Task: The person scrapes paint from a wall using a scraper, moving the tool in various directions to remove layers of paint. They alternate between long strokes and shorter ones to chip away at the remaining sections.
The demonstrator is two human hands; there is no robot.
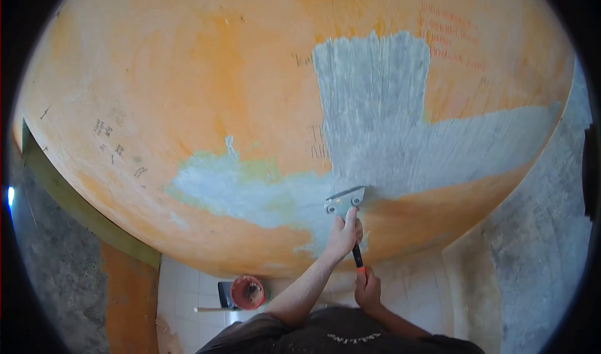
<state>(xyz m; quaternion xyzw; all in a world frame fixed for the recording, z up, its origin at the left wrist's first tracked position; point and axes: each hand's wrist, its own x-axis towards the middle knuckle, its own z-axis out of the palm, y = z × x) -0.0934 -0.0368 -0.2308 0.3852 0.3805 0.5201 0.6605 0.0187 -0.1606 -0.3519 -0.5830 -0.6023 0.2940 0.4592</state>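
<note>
A wide metal scraper lies flat against an orange-painted wall, at the lower edge of a large grey scraped patch. My left hand reaches up and presses on the scraper just below its blade. My right hand grips the lower end of the black and orange handle. A pale blue-green patch spreads to the left of the blade.
A red bucket stands on the white tiled floor below, with a dark object beside it. A rough grey wall meets the orange one at the right. Another grey surface and an olive strip lie at the left.
</note>
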